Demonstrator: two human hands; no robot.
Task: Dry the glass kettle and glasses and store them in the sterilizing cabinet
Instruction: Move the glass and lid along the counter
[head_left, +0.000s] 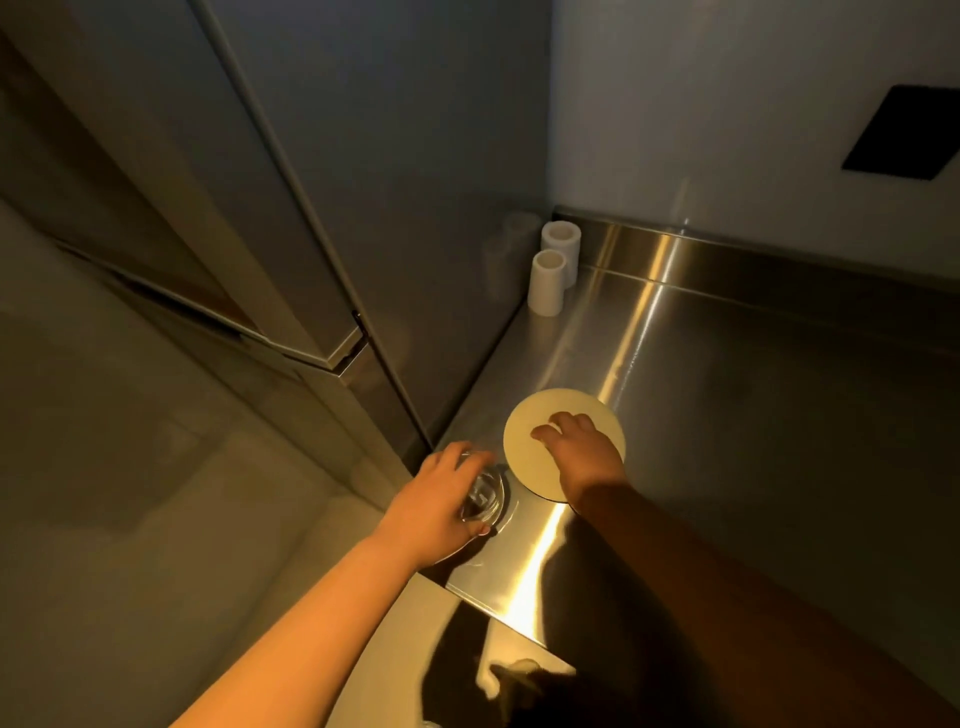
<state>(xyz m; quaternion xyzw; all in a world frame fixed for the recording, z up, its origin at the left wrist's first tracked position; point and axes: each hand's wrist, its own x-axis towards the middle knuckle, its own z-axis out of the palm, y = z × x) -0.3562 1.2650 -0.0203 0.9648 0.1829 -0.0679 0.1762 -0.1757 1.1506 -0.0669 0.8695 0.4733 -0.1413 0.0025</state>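
A clear glass (485, 496) stands on the steel counter (727, 415) near its front left corner. My left hand (441, 499) wraps around the glass from the left, fingers over its rim. Just to the right lies a round cream-coloured disc (524, 441), flat on the counter. My right hand (576, 441) rests on top of that disc with fingers spread and bent down onto it. I cannot tell whether the fingers pinch the disc or only press it. No kettle is in view.
Two white cylinders (550, 275) stand in the back left corner of the counter, against the grey cabinet side (415, 208). A tall steel cabinet door (291, 291) is at the left. A dark panel (904, 135) hangs on the right wall. The floor lies lower left.
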